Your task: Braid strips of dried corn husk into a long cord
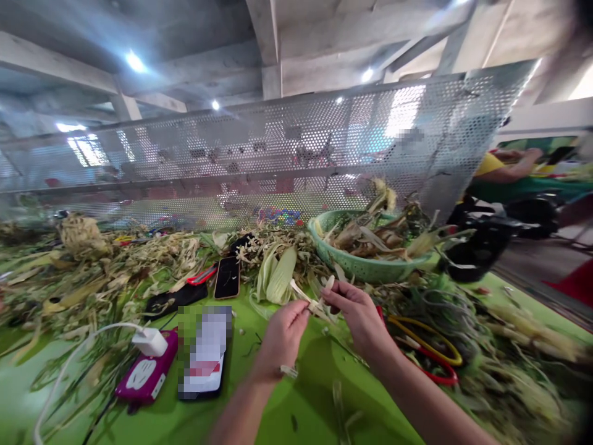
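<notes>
My left hand (286, 334) is closed in a pinch on a pale strip of corn husk (315, 306). Thumb and fingers of my right hand (354, 309) pinch the same strip a little to the right, so it spans the gap between both hands. Just behind them lie broad, light green corn husks (281, 276). Against my left wrist rests a small clear or whitish piece (289, 371), too small to name. Loose translucent strips (340, 411) lie on the green tabletop (306, 414) below my hands.
A green basket (365, 269) of dry husks stands behind. Scissors with red and yellow handles (428, 346) lie at right among tangled fibres. Left are a lit phone (206, 352), a dark phone (227, 277), and a purple power strip (147, 374). A perforated metal screen (259, 161) stands beyond; a person's arm (514, 170) shows far right.
</notes>
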### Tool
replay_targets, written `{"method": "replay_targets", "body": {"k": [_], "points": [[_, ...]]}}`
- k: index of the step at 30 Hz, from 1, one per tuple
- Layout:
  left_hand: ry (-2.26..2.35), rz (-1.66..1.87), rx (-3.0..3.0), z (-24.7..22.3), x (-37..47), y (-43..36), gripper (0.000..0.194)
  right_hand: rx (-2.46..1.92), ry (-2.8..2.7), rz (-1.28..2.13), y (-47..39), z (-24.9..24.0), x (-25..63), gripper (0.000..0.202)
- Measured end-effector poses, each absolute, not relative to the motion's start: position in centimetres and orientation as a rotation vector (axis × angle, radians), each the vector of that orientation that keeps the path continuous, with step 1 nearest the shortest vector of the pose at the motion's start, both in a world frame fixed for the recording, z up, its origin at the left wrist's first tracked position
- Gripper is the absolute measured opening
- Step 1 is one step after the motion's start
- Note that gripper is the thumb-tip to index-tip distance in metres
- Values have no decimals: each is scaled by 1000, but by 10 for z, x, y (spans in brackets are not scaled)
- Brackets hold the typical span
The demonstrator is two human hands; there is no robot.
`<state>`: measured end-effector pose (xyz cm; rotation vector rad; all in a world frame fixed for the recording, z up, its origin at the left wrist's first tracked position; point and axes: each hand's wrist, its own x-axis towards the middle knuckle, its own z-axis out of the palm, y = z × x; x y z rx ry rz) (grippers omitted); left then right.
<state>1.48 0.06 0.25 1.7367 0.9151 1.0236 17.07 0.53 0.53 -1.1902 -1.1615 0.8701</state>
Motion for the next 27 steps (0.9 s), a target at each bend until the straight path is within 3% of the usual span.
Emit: {"method": "replay_targets", "body": {"k": [6, 9, 14, 27], "points": [[973, 1012, 1853, 1, 13, 0, 32, -1209, -1329, 758, 11, 0, 180, 22], [1016, 988, 2001, 1, 11, 1, 30, -1225, -1500, 578, 12, 4, 185, 31], [1032, 945, 2128, -2, 13, 1, 27, -1220, -1772, 535, 6, 11, 178, 21], [906, 896, 2101, 3, 20, -14, 25, -1286, -1467, 648, 8, -1, 178, 20]]}}
